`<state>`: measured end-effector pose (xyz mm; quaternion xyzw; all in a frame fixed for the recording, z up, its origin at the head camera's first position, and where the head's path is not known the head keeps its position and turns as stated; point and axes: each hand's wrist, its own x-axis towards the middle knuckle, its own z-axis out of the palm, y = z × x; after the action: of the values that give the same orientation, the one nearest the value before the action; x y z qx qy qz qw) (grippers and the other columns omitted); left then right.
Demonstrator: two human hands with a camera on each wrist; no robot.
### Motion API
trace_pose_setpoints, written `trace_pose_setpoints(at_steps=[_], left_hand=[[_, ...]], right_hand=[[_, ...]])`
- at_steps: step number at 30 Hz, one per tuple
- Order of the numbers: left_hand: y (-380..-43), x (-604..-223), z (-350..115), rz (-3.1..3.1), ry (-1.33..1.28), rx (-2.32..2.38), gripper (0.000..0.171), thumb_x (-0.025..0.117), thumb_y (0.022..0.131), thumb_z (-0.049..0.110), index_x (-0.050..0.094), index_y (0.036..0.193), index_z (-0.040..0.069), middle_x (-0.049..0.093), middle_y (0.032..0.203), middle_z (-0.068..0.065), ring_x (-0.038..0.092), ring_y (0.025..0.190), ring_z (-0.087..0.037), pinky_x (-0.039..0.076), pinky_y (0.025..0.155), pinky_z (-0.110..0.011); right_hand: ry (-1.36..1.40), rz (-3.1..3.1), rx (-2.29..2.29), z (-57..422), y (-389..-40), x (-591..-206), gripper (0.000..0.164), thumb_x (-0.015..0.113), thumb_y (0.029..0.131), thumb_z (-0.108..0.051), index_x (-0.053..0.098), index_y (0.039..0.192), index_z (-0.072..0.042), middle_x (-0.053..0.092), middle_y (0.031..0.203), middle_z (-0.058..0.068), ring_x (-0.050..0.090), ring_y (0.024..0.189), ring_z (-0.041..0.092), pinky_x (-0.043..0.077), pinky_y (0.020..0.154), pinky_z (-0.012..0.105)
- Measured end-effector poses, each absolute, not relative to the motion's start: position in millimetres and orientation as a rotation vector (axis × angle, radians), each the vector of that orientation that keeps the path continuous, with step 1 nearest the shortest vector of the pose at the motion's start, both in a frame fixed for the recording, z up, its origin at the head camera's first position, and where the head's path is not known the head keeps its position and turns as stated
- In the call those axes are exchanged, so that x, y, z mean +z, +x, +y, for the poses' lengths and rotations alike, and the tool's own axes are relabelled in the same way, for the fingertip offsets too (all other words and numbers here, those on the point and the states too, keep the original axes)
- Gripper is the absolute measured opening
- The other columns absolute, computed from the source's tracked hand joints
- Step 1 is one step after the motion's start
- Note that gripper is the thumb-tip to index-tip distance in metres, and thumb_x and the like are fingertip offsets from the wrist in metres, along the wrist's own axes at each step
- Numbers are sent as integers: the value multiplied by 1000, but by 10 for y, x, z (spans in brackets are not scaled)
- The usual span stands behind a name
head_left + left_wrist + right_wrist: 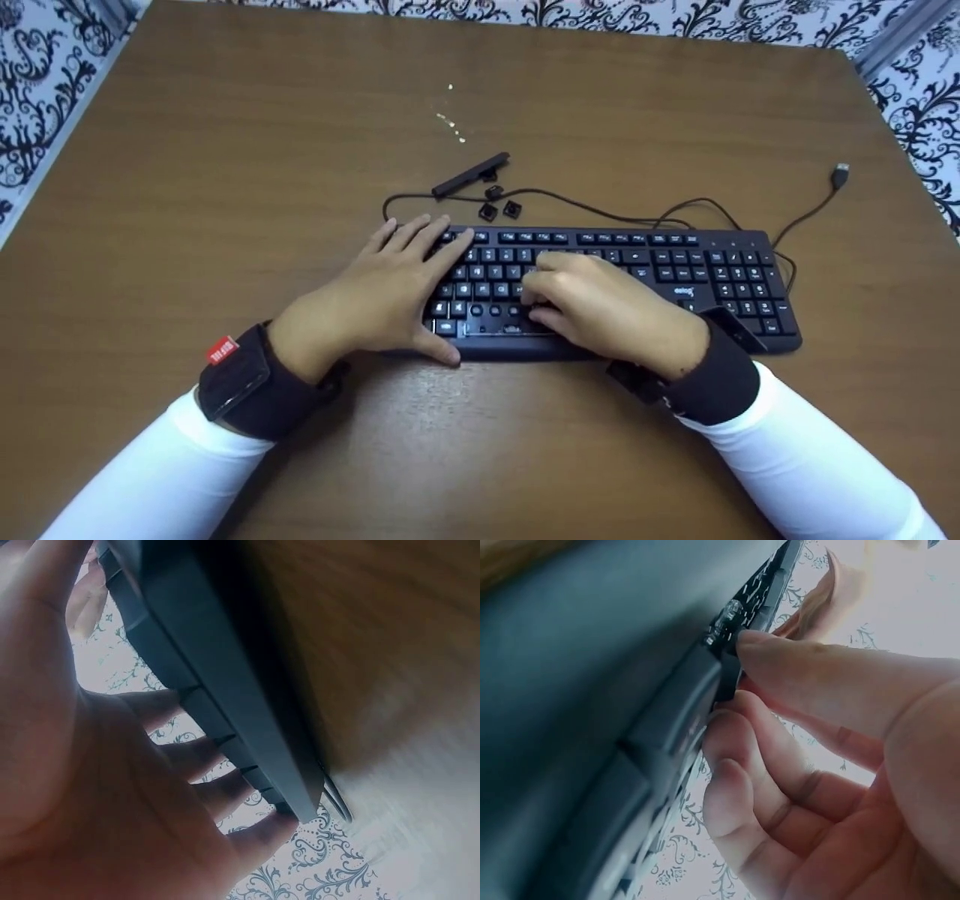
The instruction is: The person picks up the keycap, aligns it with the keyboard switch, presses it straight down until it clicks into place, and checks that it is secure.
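A black keyboard (630,349) lies on the table, with bare key sockets (495,322) in its lower left rows. My left hand (382,292) rests spread over its left end, thumb at the front edge and the straight fingers reaching toward the back edge. In the left wrist view those fingers (217,799) lie along the keys. My right hand (600,300) is over the middle keys with curled fingers. The right wrist view shows its thumb (780,652) and index finger pinching a black keycap (727,679) beside exposed sockets (731,615).
Behind the keyboard lie a detached spacebar (472,174) and several loose keycaps (512,209). A cable (577,204) runs behind it, ending in a USB plug (839,176) at the right. Small pale bits (451,124) are scattered farther back on the wooden table (225,150).
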<state>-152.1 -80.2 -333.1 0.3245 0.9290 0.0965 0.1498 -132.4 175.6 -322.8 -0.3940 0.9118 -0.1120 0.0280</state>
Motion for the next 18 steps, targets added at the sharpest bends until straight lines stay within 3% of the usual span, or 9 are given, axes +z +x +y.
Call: trace_pose_setpoints(at_steps=[8, 18], left_hand=[[-1511, -3369, -814, 2688, 925, 287, 134, 78, 63, 75, 10, 162, 17, 10, 168, -19, 10, 155, -37, 5, 125, -59], [-1521, -3382, -802, 2675, 931, 277, 135, 76, 63, 76, 8, 162, 16, 9, 168, -19, 10, 155, -37, 5, 125, -59]], right_hand=[[-1216, 2838, -321, 1723, -1317, -3286, 8, 76, 85, -7, 68, 87, -8, 62, 84, 5, 63, 75, 20, 57, 67, 33], [-1306, 2832, -291, 1746, -1296, -3247, 12, 76, 88, -20, 71, 94, -10, 64, 88, 3, 62, 75, 19, 57, 70, 36]])
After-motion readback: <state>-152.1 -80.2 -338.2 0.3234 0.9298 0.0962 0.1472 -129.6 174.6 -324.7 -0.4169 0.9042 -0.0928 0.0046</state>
